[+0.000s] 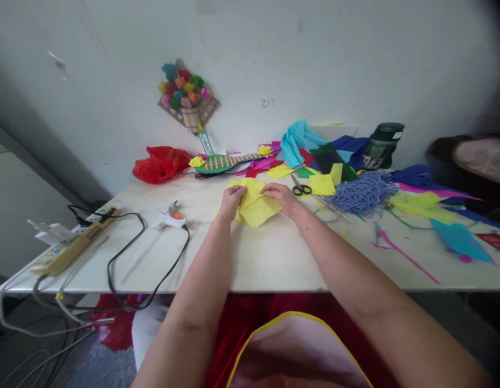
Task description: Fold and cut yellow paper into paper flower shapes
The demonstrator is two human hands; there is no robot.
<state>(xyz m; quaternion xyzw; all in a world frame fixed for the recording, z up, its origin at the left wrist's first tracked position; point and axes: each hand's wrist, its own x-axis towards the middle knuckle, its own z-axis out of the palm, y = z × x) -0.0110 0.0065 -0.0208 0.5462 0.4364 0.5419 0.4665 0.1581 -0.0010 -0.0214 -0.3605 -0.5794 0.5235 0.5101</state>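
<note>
Both hands (258,199) press yellow paper (258,209) (table-top).

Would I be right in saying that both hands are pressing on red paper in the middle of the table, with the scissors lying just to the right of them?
Not quite: the paper is yellow, not red, as the head view shows. The rest stands: the left hand and right hand both press on it in the middle of the table, with the scissors lying just to their right.

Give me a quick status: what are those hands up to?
Left hand and right hand both pressing on yellow paper, on white table. Scissors just beyond the right hand. Nothing blocking.
</note>
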